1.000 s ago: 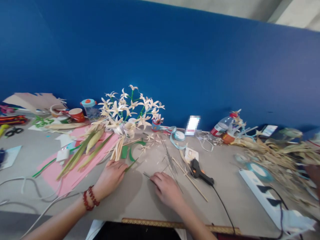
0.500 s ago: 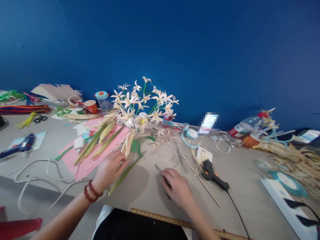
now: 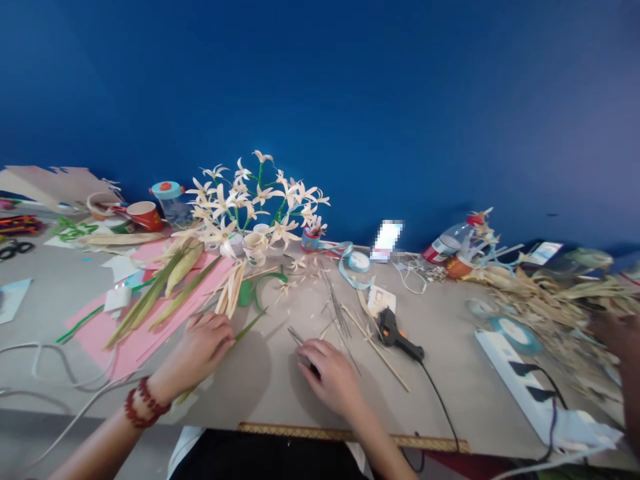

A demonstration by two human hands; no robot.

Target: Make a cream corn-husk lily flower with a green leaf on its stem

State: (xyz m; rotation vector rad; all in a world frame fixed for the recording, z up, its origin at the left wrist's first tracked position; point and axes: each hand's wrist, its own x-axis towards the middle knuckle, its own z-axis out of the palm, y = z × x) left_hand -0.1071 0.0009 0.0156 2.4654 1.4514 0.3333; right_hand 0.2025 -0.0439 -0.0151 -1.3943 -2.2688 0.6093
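Observation:
My left hand (image 3: 207, 343), with red beads at the wrist, curls its fingers over a long green husk strip (image 3: 250, 327) on the table. The strip's tip points away to the upper right, and its other end comes out under my wrist. My right hand (image 3: 330, 373) rests on the table, closed round a pointed metal tool (image 3: 295, 335) with a dark handle; the palm hides most of it. Pale husk strips (image 3: 231, 290) lie beyond my left hand. Thin wires (image 3: 337, 303) lie beyond my right hand, with a black glue gun (image 3: 397, 337) to its right.
White husk flowers (image 3: 260, 200) stand in cups at the back. Pink paper (image 3: 123, 347) with green husks (image 3: 150, 300) lies left. On the right are a power strip (image 3: 515, 380), ribbon rolls (image 3: 515, 333), dry husks (image 3: 530, 287) and another person's hand (image 3: 617, 340).
Half a second ago my left hand was raised beside the green strip; now it lies over the strip, nearer its middle. My right hand keeps the tool. The view swung right, then back left.

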